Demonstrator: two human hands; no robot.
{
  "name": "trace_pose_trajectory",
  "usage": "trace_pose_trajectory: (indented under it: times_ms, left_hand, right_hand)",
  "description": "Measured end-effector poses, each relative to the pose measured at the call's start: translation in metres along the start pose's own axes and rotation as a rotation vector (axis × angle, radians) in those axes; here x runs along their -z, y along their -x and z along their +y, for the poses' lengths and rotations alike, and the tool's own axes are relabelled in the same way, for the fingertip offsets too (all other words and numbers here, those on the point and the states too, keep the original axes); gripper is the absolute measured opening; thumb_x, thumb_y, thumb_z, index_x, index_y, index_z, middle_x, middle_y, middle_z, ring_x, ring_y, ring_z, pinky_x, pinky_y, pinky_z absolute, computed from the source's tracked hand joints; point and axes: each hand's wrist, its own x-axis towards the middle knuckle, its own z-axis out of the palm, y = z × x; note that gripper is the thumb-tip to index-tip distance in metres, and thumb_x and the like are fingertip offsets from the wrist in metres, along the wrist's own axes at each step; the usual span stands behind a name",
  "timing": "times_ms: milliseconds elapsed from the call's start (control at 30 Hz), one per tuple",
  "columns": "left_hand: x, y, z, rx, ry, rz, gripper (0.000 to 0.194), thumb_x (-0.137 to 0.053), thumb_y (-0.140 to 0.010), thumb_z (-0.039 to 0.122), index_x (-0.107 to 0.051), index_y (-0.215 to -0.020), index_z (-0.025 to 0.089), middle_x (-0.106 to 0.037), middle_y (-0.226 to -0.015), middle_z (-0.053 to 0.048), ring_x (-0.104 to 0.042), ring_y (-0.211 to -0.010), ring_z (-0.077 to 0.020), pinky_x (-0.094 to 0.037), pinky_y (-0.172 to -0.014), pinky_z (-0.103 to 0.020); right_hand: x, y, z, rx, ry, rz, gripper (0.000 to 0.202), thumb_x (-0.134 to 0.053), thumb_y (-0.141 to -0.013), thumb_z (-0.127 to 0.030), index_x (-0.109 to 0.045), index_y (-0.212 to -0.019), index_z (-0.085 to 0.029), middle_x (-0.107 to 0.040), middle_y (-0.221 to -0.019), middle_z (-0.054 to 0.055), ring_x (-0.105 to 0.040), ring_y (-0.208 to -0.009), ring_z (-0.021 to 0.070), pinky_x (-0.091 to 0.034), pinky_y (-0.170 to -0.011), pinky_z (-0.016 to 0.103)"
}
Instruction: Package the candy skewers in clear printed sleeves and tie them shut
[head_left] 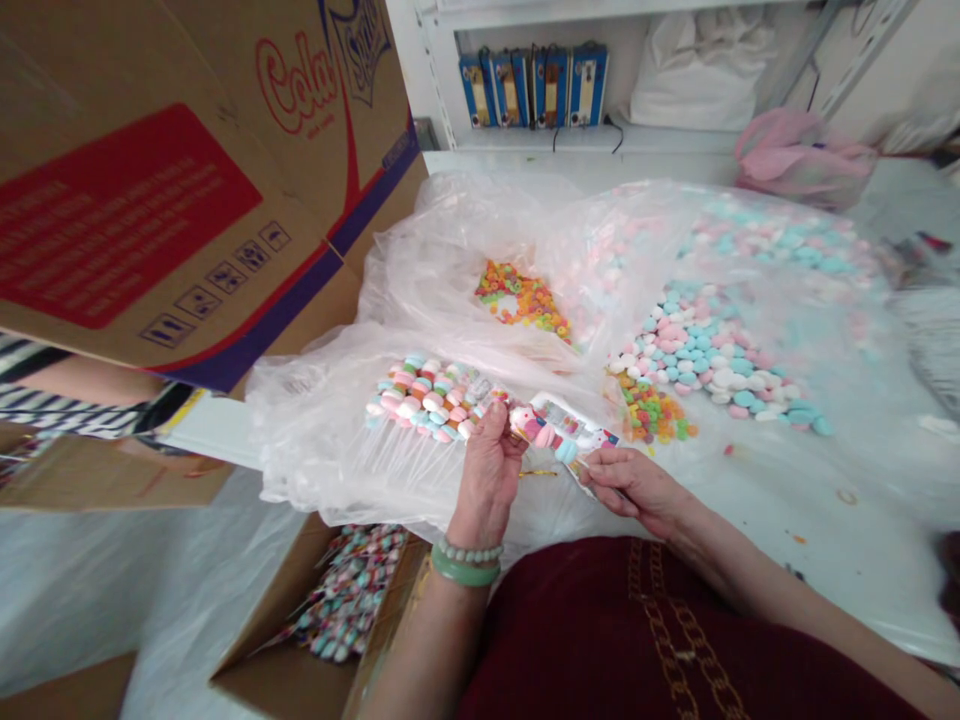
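Note:
My left hand [491, 465], with a beaded bracelet and a green bangle at the wrist, pinches the left end of a candy skewer in a printed wrapper [546, 436]. My right hand [634, 485] is closed on the right end of the same skewer, near its stick. Pink and blue candies show between my hands. A white printed packet [574, 420] lies just behind the skewer. Left of my left hand, a row of candy skewers [427, 400] rests on clear plastic, sticks toward me. A gold twist tie [538, 473] lies between my hands.
Pastel candies [697, 345] and ring candies [656, 408] spread at the right; more rings [525, 300] lie behind. A large carton [150, 200] stands at the left, with a person's striped sleeve [67, 390] below. An open box [300, 680] of skewers sits below the table [810, 520].

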Motion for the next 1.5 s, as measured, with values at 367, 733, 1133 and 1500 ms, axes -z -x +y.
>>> trace_pose_trajectory:
  times_ms: [367, 733, 1133, 1500]
  left_hand:
    - [-0.009, 0.005, -0.006, 0.042, -0.140, 0.051, 0.024, -0.081, -0.064, 0.022, -0.059, -0.069, 0.013, -0.062, -0.066, 0.001, -0.057, -0.058, -0.0088, -0.048, -0.057, -0.018]
    - [0.007, -0.006, 0.009, 0.183, -0.068, 0.017, 0.010, -0.071, -0.073, 0.013, -0.065, -0.081, 0.013, -0.068, -0.079, -0.003, -0.064, -0.068, -0.0139, -0.055, -0.062, -0.024]
    - [0.006, 0.001, 0.005, 0.130, -0.213, -0.105, 0.020, -0.080, -0.067, 0.023, -0.066, -0.074, 0.010, -0.067, -0.074, -0.004, -0.065, -0.071, -0.0155, -0.056, -0.073, -0.028]
    - [-0.009, 0.005, -0.006, 0.260, -0.132, -0.086, 0.021, -0.074, -0.076, 0.025, -0.067, -0.088, 0.010, -0.068, -0.083, -0.009, -0.068, -0.079, -0.0201, -0.055, -0.071, -0.026]
  right_hand:
    - [-0.007, -0.003, 0.004, 0.496, 1.059, 0.408, 0.027, -0.043, -0.087, -0.035, -0.056, -0.068, -0.019, -0.055, -0.059, 0.002, -0.048, -0.057, 0.0138, -0.028, -0.055, 0.025]
    - [-0.001, -0.008, -0.003, 0.042, -0.184, -0.089, 0.025, -0.070, -0.073, -0.036, -0.057, -0.075, -0.015, -0.038, -0.039, -0.009, -0.017, -0.032, 0.0027, -0.008, -0.035, 0.019]
    - [-0.008, -0.017, -0.002, -0.040, -0.090, -0.041, 0.022, -0.066, -0.069, -0.035, -0.054, -0.073, -0.017, -0.038, -0.039, -0.010, -0.017, -0.032, 0.0036, -0.009, -0.035, 0.018]
    - [-0.016, -0.015, 0.007, 0.432, 1.030, 0.389, 0.025, -0.042, -0.088, -0.034, -0.056, -0.073, -0.021, -0.055, -0.062, 0.000, -0.047, -0.058, 0.0133, -0.026, -0.055, 0.025]
